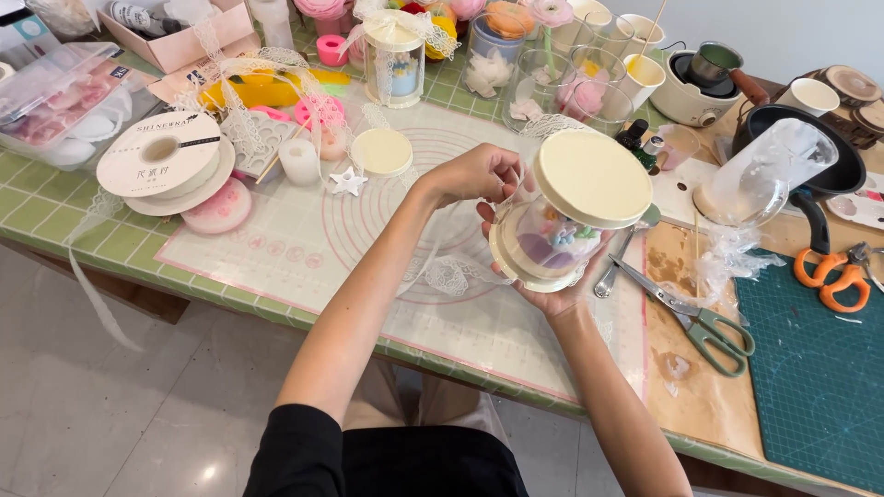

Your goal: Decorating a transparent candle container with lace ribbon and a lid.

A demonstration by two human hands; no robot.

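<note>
Item held above the pale silicone mat [304,248]: a clear cylindrical jar [562,221] with a flat cream lid [594,178] and a cream base, tilted so its long axis leans up and to the right, lid toward the camera; inside sit small pastel shapes in purple, blue and pink, too small to tell further. The right hand [552,294] cups the jar from beneath, fingers wrapped around its base. The left hand [474,173] is closed at the jar's left wall, pinching white lace ribbon [451,271] that trails down to the mat. Right of the jar, on brown paper: a metal spoon [619,262], green-handled scissors [695,317], crumpled clear film, then a dark green cutting mat [820,377] and orange-handled scissors [833,276]. Left of the jar: a loose cream disc lid [382,152], a small white candle [299,161], a white star, and a flat spool of white ribbon [161,161] over a pink disc. Beyond the jar: a clear glass dome [764,170] lying on its side, a black pan [810,138], a white electric pot [695,87] holding a small metal pitcher, several clear glasses with pink and white pieces, and a second lidded clear jar [394,64] tied with lace. Far left: a clear plastic box [55,101] holding pale pink and white pieces.
</note>
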